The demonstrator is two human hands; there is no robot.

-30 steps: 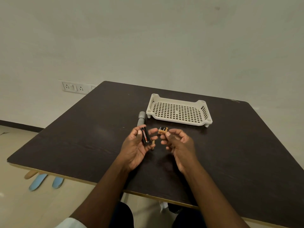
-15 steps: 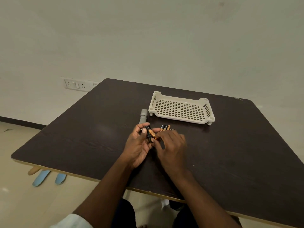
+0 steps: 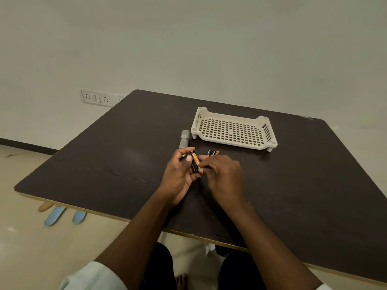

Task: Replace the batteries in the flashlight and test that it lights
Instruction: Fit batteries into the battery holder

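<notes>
Black-and-orange cylindrical battery [image 3: 194,162] between both hands [image 3: 201,176]

A dark wood-grain table [image 3: 104,164] with a pale edge band is set against a plain off-white wall [image 3: 188,42]. A cream perforated plastic tray [image 3: 266,119] on short feet is placed on the table's far half. A white socket and switch plate [image 3: 96,98] is mounted low on the wall, left of the table. Two light-blue slippers [image 3: 62,215] are seen on the beige floor [image 3: 25,248] under the table's near left edge.
</notes>
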